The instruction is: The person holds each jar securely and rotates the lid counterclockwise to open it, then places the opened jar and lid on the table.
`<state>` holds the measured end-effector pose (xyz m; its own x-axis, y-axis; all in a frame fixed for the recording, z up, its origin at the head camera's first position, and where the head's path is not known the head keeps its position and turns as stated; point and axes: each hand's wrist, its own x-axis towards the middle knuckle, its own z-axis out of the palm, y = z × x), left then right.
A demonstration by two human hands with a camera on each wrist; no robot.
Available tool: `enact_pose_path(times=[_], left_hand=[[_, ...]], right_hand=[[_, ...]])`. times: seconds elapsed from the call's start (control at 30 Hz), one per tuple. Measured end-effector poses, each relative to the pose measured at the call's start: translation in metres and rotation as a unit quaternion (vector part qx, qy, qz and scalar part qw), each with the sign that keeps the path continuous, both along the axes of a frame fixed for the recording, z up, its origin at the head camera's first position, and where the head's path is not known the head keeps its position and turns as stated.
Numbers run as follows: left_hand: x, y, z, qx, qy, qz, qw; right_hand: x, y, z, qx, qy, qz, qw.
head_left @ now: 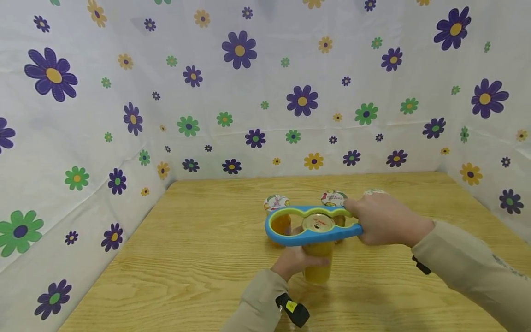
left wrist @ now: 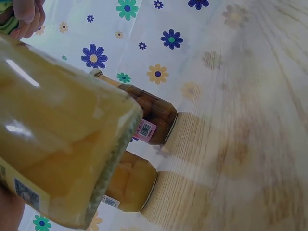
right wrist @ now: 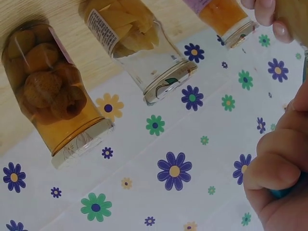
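Observation:
My left hand [head_left: 296, 262] grips a glass jar of yellow fruit [head_left: 317, 269] by its side. The left wrist view shows the jar's base raised off the table. My right hand [head_left: 383, 219] grips the handle end of a blue and lime-green jar opener [head_left: 304, 238]. In the head view the jar's metal lid [head_left: 318, 223] lies within the opener's scalloped inner edges. Curled fingers [right wrist: 274, 173] of the right hand appear at the right wrist view's edge, most of the opener out of sight there. How firmly the opener bears on the lid is hard to tell.
Behind the held jar stand a jar of orange fruit [right wrist: 224, 17], a jar of pale fruit pieces [right wrist: 137, 41] and a jar of round brown fruit [right wrist: 48, 82], all lidded. The wooden table [head_left: 178, 249] meets a flower-printed white cloth [head_left: 257, 92] at back and sides.

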<state>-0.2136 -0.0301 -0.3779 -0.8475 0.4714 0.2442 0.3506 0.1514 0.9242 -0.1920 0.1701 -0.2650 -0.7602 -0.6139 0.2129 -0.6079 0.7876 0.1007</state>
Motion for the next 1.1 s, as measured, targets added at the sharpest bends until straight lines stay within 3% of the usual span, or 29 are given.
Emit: enact_pose_path(times=[0.17, 0.27, 0.33, 0.47, 0.57, 0.73, 0.97, 1.1], left_hand=[[0.003, -0.001, 0.001, 0.003, -0.029, -0.028, 0.9992], [0.002, 0.000, 0.002, 0.056, -0.026, -0.091, 0.9939], [0.001, 0.001, 0.003, 0.097, -0.020, -0.135, 0.9859], [-0.001, 0.005, 0.005, 0.174, 0.001, -0.231, 0.9574], [-0.001, 0.007, 0.007, 0.202, -0.007, -0.279, 0.9388], [0.000, 0.006, 0.008, 0.198, -0.024, -0.303, 0.9321], [-0.003, 0.009, 0.009, 0.192, 0.010, -0.341, 0.9202], [-0.003, 0.010, 0.010, 0.190, 0.006, -0.342, 0.9202]], right_hand=[[-0.001, 0.003, 0.000, -0.005, -0.001, 0.015, 0.9999], [-0.002, 0.005, 0.000, -0.007, -0.006, 0.020, 0.9997], [-0.002, 0.006, 0.000, -0.009, -0.010, 0.025, 0.9996], [-0.002, 0.008, 0.000, -0.016, -0.012, 0.039, 0.9990], [-0.002, 0.010, 0.001, -0.022, -0.009, 0.053, 0.9983], [-0.001, 0.010, 0.002, -0.026, -0.006, 0.070, 0.9972], [0.001, 0.012, 0.002, -0.029, -0.004, 0.081, 0.9963], [0.001, 0.012, 0.003, -0.033, -0.007, 0.087, 0.9956]])
